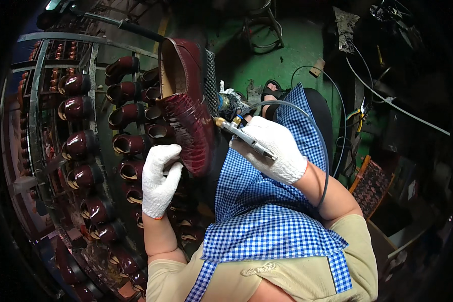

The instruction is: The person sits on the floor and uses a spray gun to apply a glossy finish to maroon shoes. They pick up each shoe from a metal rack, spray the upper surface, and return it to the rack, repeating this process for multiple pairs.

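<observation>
A large dark red leather shoe [190, 108] has a pale lining and a shiny, creased toe that points toward me. My right hand [274, 148], in a white knit glove, is wrapped round a metal spray gun [247, 139]. Its brass nozzle is close to the shoe's right side, and a grey hose [314, 123] loops from it over my forearm. Beside the toe, on its left, my left hand [161, 178] wears a matching glove. Its fingers are bent, with a gap between thumb and forefinger; whether they touch the shoe I cannot tell.
Racks [35, 105] on the left carry rows of glossy dark red shoes [76, 108]. A dark mesh strip [211, 75] runs along the big shoe's right side. A metal stool [264, 30] stands on the green floor [299, 50]. Cables hang at the right, near a woven-backed chair [371, 183].
</observation>
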Tool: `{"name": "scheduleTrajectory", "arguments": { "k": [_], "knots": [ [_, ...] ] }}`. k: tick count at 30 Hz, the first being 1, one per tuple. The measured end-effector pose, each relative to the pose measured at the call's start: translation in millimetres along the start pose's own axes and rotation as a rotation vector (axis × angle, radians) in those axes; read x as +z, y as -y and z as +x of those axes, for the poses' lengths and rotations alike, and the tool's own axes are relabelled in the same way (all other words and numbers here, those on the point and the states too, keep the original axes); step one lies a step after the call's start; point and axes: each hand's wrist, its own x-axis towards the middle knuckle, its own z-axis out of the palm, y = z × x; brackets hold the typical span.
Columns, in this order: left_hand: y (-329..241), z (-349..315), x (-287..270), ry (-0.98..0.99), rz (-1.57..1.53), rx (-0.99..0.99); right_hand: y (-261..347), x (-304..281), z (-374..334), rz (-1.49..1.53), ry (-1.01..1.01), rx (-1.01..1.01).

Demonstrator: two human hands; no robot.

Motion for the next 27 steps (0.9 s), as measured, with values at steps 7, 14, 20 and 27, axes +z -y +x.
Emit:
{"name": "scheduleTrajectory", "arguments": {
  "k": [7,14,20,27],
  "knots": [
    [-34,22,5,0.179,0.401,0.354,5,-33,-18,0.099,0.088,0.013],
    [-69,60,10,0.318,0.781,0.699,19,-70,-29,0.079,0.26,0.087],
    [-87,84,23,0.411,0.866,0.682,20,-86,-36,0.036,0.208,0.092],
    [-110,111,43,0.404,0.841,0.613,22,-104,-33,-0.056,0.145,0.183]
  ]
}}
